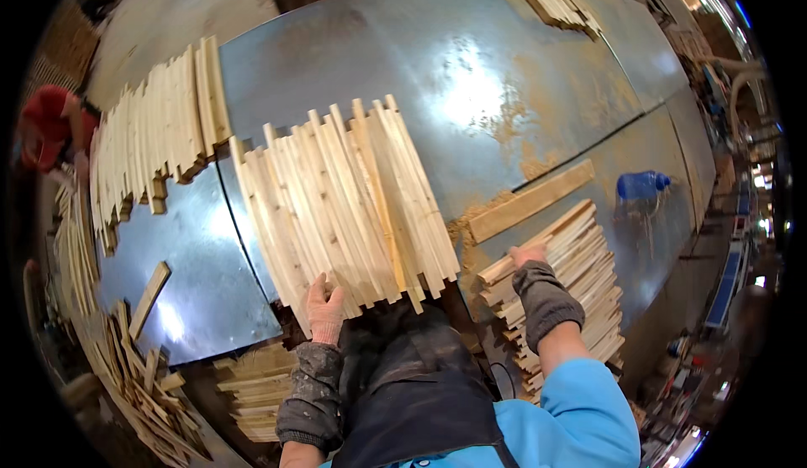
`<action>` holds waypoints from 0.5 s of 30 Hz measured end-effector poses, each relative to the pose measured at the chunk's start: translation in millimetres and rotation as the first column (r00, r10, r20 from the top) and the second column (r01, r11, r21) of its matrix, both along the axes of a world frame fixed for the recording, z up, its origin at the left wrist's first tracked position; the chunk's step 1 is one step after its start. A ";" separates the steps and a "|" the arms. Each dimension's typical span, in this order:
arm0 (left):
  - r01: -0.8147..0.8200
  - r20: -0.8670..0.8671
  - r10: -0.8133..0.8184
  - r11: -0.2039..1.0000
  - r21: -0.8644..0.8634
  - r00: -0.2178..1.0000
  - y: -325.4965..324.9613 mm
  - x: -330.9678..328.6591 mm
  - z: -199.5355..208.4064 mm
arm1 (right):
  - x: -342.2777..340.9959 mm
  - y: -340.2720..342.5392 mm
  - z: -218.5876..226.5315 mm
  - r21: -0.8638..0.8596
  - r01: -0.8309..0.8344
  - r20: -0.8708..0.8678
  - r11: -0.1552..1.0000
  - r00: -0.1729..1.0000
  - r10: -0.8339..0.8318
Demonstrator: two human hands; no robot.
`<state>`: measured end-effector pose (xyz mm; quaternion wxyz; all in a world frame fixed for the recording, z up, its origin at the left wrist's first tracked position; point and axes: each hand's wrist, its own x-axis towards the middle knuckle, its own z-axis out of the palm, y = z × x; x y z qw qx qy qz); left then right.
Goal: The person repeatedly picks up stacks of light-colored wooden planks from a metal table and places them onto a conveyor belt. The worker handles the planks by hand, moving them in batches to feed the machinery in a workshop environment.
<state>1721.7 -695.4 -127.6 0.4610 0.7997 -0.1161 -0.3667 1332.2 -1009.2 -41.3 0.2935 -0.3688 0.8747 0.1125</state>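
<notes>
A row of pale wooden strips (336, 199) lies side by side on the metal table in front of me, ends uneven. My left hand (324, 310), in a pale pinkish glove, rests on the near ends of these strips with fingers apart. On the right is a stack of wooden strips (580, 274), tilted and fanned out. My right hand (530, 254) is closed at the upper left end of this stack, around a strip; its fingertips are partly hidden. Both forearms wear dark grey sleeve covers.
A flat board (531, 201) and sawdust (504, 123) lie on the metal table (336, 39). A blue bottle (641, 185) lies at right. More strips (155, 132) stand at left, near a person in red (55, 127). Scrap pieces (143, 392) pile up lower left.
</notes>
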 end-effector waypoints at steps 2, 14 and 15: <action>-0.046 0.031 0.047 0.999 -0.026 0.998 0.3 10.6 3.3 | 5.6 7.4 10.6 -0.034 -0.055 -0.022 0.998 0.998 0.054; 0.061 0.529 -0.326 0.888 0.456 0.784 38.0 154.2 -24.2 | 74.5 -33.2 -79.1 -0.706 -0.362 0.264 0.608 0.663 0.701; 0.122 0.508 -0.372 0.880 0.459 0.777 39.3 165.7 -33.9 | 96.7 -41.6 -82.8 -0.733 -0.366 0.245 0.573 0.644 0.725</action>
